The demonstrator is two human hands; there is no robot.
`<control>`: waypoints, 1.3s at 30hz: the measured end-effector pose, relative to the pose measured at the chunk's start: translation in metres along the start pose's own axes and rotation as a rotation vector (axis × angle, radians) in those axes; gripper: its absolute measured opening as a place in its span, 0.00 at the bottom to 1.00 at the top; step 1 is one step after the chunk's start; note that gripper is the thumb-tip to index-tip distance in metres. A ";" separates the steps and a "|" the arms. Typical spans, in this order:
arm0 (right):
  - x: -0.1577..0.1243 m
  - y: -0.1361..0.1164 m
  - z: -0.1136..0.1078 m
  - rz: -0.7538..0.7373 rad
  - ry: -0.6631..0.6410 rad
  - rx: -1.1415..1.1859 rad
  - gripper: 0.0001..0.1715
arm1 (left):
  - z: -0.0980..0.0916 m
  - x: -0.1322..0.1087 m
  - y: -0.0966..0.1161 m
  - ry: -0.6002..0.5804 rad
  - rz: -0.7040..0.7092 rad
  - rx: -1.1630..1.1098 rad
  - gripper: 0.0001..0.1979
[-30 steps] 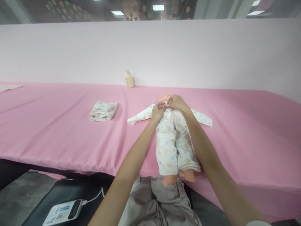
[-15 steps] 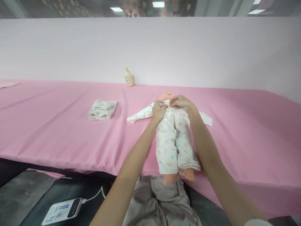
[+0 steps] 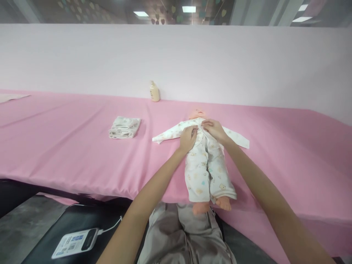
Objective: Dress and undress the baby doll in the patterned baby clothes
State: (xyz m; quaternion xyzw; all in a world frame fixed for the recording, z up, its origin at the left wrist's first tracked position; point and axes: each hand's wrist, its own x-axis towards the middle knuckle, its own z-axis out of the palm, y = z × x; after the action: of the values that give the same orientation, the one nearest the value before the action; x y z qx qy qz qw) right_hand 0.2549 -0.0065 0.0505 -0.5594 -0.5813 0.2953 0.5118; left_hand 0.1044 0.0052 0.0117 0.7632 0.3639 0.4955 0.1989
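A baby doll [image 3: 200, 208] lies on its back with its feet towards me, overhanging the front edge. It wears a white printed baby shirt [image 3: 169, 132], sleeves spread to both sides, and matching pants [image 3: 197, 176]. At the upper chest, my left hand [image 3: 188, 138] has its fingers bent and closed on the shirt front. Beside it, my right hand [image 3: 214, 129] pinches the shirt front just right of the middle. The exact bit of cloth between the fingertips is too small to make out.
A folded white cloth [image 3: 125, 127] lies left of the doll on the pink-covered table [image 3: 68, 146]. By the white wall [image 3: 110, 58] stands a cream pump bottle [image 3: 154, 91]. A white power bank [image 3: 74, 242] with a cable rests on a black seat [image 3: 90, 216] at lower left.
Both hands have shifted slightly down the chest, uncovering more of the collar and right sleeve. The right forearm has swung outward, and the view has moved a little.
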 end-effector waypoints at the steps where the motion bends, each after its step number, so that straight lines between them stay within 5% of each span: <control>1: -0.012 0.002 0.000 -0.081 0.007 -0.055 0.14 | -0.003 -0.005 0.002 -0.021 0.028 -0.005 0.11; 5: -0.054 0.011 0.005 -0.395 0.060 -0.443 0.27 | -0.008 -0.014 0.009 0.005 0.053 0.023 0.12; 8: -0.068 0.016 0.008 -0.483 0.104 -0.601 0.27 | -0.009 -0.013 0.012 0.016 0.072 0.081 0.11; 16: -0.067 0.011 -0.002 -0.396 0.236 -0.567 0.15 | -0.013 -0.006 0.021 -0.067 0.063 0.054 0.08; 23: -0.072 0.000 -0.004 -0.018 0.304 -0.086 0.19 | -0.009 -0.005 0.034 -0.066 -0.008 -0.181 0.07; 39: -0.076 0.001 0.002 -0.163 0.295 -0.144 0.15 | -0.007 -0.004 0.034 -0.074 -0.117 -0.337 0.06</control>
State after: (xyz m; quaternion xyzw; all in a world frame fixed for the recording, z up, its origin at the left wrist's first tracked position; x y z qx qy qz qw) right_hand 0.2422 -0.0781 0.0293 -0.5831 -0.5629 0.1253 0.5722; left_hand 0.1094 -0.0204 0.0348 0.7143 0.3120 0.5086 0.3658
